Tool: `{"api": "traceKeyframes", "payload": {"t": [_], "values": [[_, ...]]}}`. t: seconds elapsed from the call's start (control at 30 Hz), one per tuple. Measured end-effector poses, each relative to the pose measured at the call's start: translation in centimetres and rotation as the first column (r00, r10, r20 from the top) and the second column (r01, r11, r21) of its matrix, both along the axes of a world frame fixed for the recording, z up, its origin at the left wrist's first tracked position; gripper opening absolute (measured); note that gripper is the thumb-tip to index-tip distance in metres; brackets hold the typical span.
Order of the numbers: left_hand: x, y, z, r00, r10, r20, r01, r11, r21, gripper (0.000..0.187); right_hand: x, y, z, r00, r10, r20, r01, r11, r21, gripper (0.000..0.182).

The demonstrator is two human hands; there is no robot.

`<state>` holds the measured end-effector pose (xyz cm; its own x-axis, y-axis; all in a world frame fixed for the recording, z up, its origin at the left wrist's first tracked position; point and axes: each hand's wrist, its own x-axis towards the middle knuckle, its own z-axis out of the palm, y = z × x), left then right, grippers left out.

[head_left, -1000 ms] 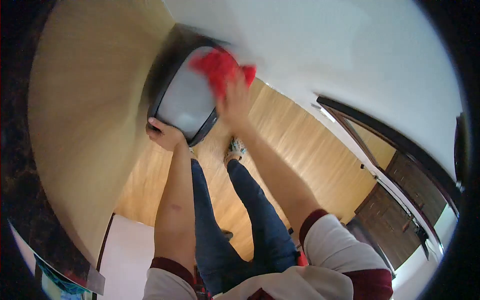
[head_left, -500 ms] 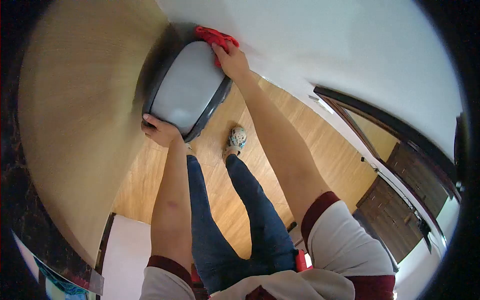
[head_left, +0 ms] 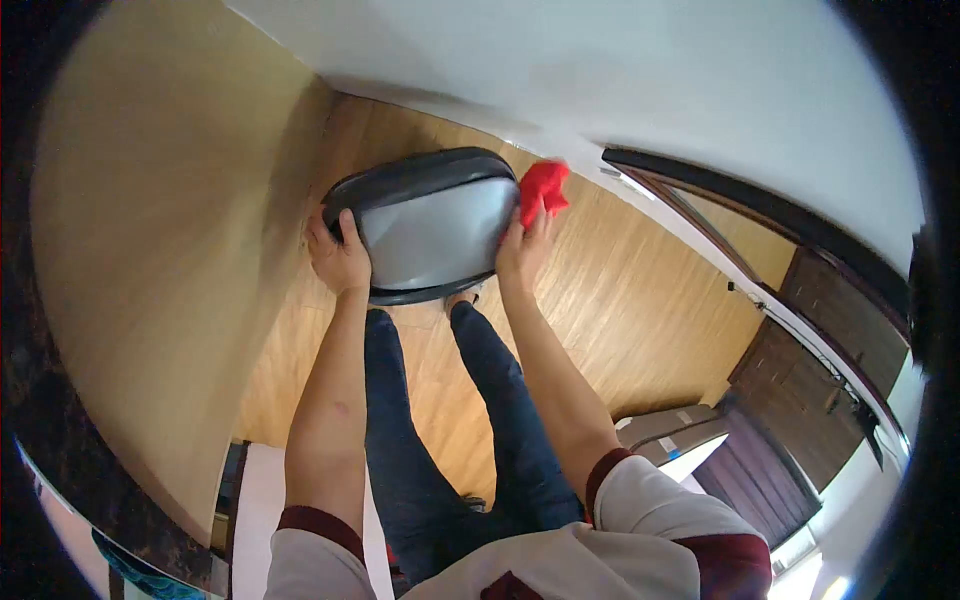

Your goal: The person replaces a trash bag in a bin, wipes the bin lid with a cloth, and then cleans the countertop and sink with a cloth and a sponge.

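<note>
A grey bin-like container with a black rim [head_left: 435, 235] is held up above the floor, in front of my legs. My left hand [head_left: 340, 255] grips its left end, thumb on the grey face and fingers round the dark edge. At the opposite end, my right hand [head_left: 525, 248] presses against the side and has a red cloth [head_left: 543, 190] in its fingers. The cloth sticks out beyond the container's right edge.
A tan panel [head_left: 170, 200] rises on the left and a white wall [head_left: 600, 70] runs across the top. Wood floor [head_left: 620, 310] lies below. A dark-framed mirror [head_left: 730, 220] stands at right, with dark cabinets [head_left: 800, 400] and a brown box [head_left: 670, 430] nearby.
The container has moved away from the wall corner, turned, and is now more level between my hands. My right hand and the red cloth have shifted right and down. My left hand has moved slightly.
</note>
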<state>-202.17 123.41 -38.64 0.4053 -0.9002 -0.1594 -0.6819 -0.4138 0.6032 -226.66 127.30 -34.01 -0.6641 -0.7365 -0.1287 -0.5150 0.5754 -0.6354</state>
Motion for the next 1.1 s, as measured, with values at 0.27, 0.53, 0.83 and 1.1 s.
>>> {"api": "traceKeyframes", "payload": {"t": [0.27,0.53,0.83,1.1], "values": [[-0.7,-0.1,0.6,0.991,0.108,-0.085,-0.1,0.991,0.089,0.065,5.9,-2.8,4.4,0.477,0.841,-0.253,-0.867,0.498,0.022,0.058],[-1.1,-0.6,1.1,0.985,0.119,-0.122,-0.115,0.993,0.04,0.067,1.5,-6.8,0.6,0.926,0.373,-0.064,-0.372,0.928,0.027,0.044],[-0.9,-0.5,1.2,0.978,0.121,-0.171,-0.121,0.993,0.009,0.068,-1.9,-6.2,-1.4,0.942,0.321,0.092,-0.324,0.946,0.011,0.04],[-0.5,-0.3,0.6,0.977,0.131,-0.167,-0.122,0.99,0.066,0.064,5.4,-2.1,3.2,0.737,0.61,-0.292,-0.615,0.784,0.087,0.038]]}}
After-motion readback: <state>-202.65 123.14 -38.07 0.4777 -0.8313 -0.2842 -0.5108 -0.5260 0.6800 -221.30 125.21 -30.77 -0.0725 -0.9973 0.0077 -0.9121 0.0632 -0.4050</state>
